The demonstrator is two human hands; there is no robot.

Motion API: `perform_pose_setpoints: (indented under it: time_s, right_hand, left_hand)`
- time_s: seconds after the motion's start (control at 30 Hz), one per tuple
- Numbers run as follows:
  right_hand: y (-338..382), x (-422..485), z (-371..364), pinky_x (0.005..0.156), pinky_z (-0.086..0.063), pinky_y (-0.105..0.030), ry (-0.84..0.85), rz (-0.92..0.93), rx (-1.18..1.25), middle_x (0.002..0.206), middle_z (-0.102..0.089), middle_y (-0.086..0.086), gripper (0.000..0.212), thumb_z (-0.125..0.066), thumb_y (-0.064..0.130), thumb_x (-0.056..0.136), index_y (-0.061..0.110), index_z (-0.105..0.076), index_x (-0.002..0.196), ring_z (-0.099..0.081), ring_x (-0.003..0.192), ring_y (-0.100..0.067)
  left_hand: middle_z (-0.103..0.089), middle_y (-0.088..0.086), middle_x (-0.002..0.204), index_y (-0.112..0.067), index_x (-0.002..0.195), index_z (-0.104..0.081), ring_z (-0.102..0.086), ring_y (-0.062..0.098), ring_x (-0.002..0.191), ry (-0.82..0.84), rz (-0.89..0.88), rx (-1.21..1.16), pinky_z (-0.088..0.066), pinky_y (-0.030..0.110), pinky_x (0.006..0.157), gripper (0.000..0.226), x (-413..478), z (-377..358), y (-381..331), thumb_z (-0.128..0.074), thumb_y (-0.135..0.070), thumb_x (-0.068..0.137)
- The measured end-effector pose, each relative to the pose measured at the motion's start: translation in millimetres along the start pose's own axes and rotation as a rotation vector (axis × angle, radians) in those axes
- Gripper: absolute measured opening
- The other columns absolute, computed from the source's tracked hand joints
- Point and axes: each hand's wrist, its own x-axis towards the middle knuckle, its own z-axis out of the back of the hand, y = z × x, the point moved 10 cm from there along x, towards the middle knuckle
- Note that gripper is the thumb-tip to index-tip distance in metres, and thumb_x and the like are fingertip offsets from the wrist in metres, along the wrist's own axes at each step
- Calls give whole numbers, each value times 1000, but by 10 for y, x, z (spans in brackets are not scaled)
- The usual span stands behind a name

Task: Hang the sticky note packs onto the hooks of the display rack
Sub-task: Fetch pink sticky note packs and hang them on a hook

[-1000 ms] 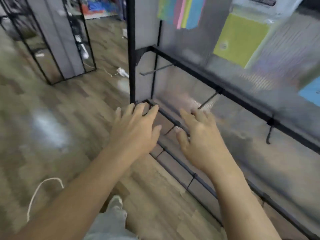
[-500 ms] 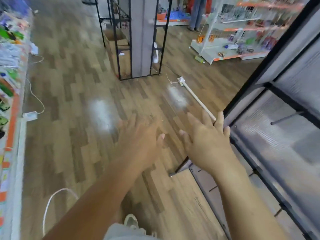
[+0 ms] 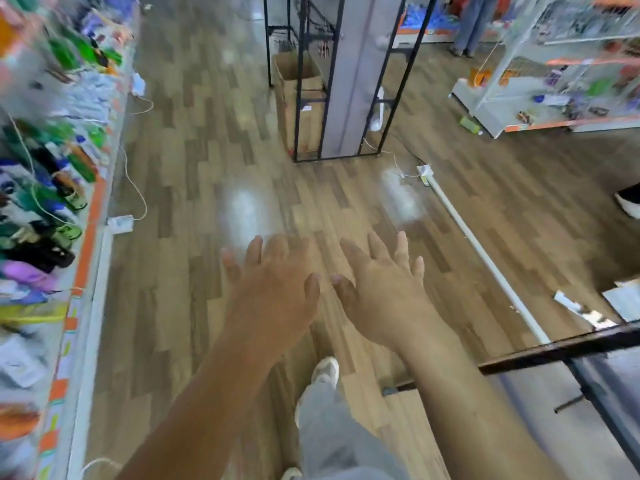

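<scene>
Head view. Turned away from the display rack [image 3: 561, 351], which has shrunk within a second from a frame-filling panel to a black corner bar and one bare hook [image 3: 569, 402] at lower right. Reaching out over the wooden floor [image 3: 194, 188] left of the rack with left hand [image 3: 273, 289] and right hand [image 3: 384, 292], both flat, fingers spread wide, thumbs nearly meeting, holding nothing. No sign of the sticky note packs here; seen a second ago hanging high on the rack, now out of frame. Facing instead a crowded goods shelf [image 3: 52, 168] far left of the rack, a white pole [image 3: 485, 258] lying on the floor just beyond the rack's corner, and a second black stand [image 3: 332, 81] with a cardboard box [image 3: 294, 98] well beyond it. Judged to be a trip for fresh stock: nothing in hand to hang, at least one hook waiting, no supply identifiable amid the blur. Likely next: finding more packs and carrying them back to the rack.
</scene>
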Motion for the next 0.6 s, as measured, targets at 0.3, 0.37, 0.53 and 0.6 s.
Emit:
perform_pose_setpoints:
  time_s: [0.3, 0.37, 0.53, 0.6]
  right_hand:
    - [186, 1957, 583, 115, -9, -52, -12, 54, 69, 160, -9, -5, 58, -30, 52, 99, 30, -15, 150, 2, 147, -36]
    - [336, 2403, 787, 116, -7, -53, -29, 96, 71, 161, -6, -4, 57, -29, 52, 98, 30, -16, 150, 7, 146, -36]
    - [711, 3383, 1194, 116, -3, -53, -73, 186, 52, 161, -6, -2, 61, -33, 52, 97, 33, -10, 150, 10, 146, -35]
    - [802, 3795, 1267, 116, -2, -54, -52, 188, 34, 161, -7, -2, 62, -34, 53, 97, 34, -8, 151, 10, 146, -35]
  left_hand:
    - [-49, 4, 136, -27, 143, -34, -47, 25, 123, -35, 99, 50, -39, 40, 102, 54, 1929, 216, 474, -38, -51, 95]
    - [-45, 4, 140, -28, 145, -33, -43, 25, 128, -56, 141, 71, -37, 41, 104, 56, 2349, 349, 610, -36, -52, 95]
    - [-51, 12, 136, -22, 137, -51, -41, 31, 131, -160, 212, 35, -33, 50, 105, 50, 3249, 631, 1005, -44, -46, 94]
    - [-47, 10, 139, -26, 141, -45, -37, 29, 133, -125, 254, 49, -28, 52, 109, 53, 3618, 644, 1215, -43, -49, 94]
